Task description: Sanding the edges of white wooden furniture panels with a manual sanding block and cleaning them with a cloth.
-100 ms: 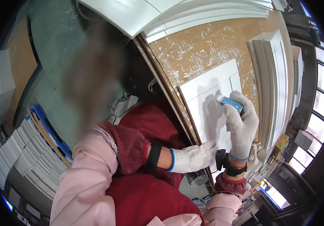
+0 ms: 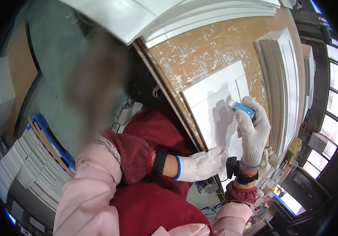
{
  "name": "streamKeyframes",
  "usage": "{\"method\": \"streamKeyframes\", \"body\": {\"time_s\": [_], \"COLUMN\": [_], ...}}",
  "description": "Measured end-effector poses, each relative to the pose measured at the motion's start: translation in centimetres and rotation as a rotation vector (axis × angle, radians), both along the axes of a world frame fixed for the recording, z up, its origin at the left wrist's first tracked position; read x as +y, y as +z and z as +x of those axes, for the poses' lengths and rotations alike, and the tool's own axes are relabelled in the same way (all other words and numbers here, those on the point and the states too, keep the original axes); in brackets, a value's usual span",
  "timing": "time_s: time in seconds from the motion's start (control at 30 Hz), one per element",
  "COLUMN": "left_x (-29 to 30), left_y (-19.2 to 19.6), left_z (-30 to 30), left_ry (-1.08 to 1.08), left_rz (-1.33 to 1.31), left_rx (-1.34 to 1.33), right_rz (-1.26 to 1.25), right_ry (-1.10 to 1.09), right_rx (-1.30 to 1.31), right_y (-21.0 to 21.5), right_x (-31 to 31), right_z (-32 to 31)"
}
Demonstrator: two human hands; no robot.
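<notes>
A white door panel [image 2: 212, 106] with grooved lines lies on the worktable. My right hand [image 2: 255, 131], in a white knitted glove, is closed around a small blue block [image 2: 243, 109] with a whitish end, above the panel. The exact kind of this block does not show. Gloved as well, my left hand [image 2: 204, 165] reaches across the panel's near edge, its fingers stretched out and lying on the white surface. Shadows of the right hand fall on the panel beside it.
The brown worktable [image 2: 200, 47] is flecked with white paint. Stacked white panels [image 2: 216, 21] lie at its far end, and another stack [image 2: 279, 86] stands along the right. More stacked boards [image 2: 31, 157] are on the left. A dark blur covers part of the green floor [image 2: 55, 78].
The view has shifted slightly, so the table and panel sit a little further left. Both hands keep nearly the same pose, and the blue block stays in my right hand.
</notes>
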State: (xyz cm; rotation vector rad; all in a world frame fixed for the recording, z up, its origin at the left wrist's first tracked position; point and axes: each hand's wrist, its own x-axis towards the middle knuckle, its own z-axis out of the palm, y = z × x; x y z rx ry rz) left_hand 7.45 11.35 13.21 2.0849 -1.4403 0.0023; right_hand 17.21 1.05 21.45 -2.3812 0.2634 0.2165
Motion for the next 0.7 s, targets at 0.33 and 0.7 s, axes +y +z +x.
{"method": "streamKeyframes", "body": {"time_s": [0.33, 0.7], "left_x": [-0.9, -1.8], "left_y": [-1.7, -2.0], "left_z": [1.7, 2.6], "left_ry": [0.180, 0.184], "left_rz": [-0.173, -0.193], "left_rx": [-0.025, 0.039], "right_rz": [0.130, 0.004], "right_ry": [-0.114, 0.118], "right_rx": [-0.136, -0.194], "right_y": [0.0, -1.8], "right_x": [-2.7, -2.3], "right_z": [2.6, 8.3]}}
